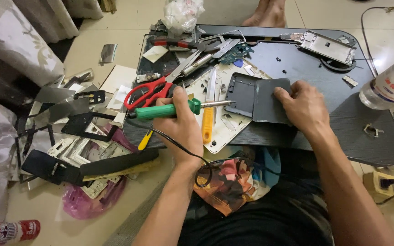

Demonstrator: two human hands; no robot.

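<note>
My left hand (181,125) grips a soldering iron with a green handle (165,110); its metal tip (217,104) points right toward a dark rectangular phone frame (241,94). My right hand (303,108) presses its fingers on a dark grey flat panel (269,107) that overlaps the frame's right side. Both lie on a low black table (343,127). The iron's black cord (197,159) loops down over my lap.
Red-handled scissors (149,91), a yellow-handled tool (207,123), tweezers and circuit parts clutter the table's left. A disassembled phone chassis (327,45) lies at the far right. A plastic bottle (391,84), a power strip (388,187), and a floor pile of frames (83,150) surround the table.
</note>
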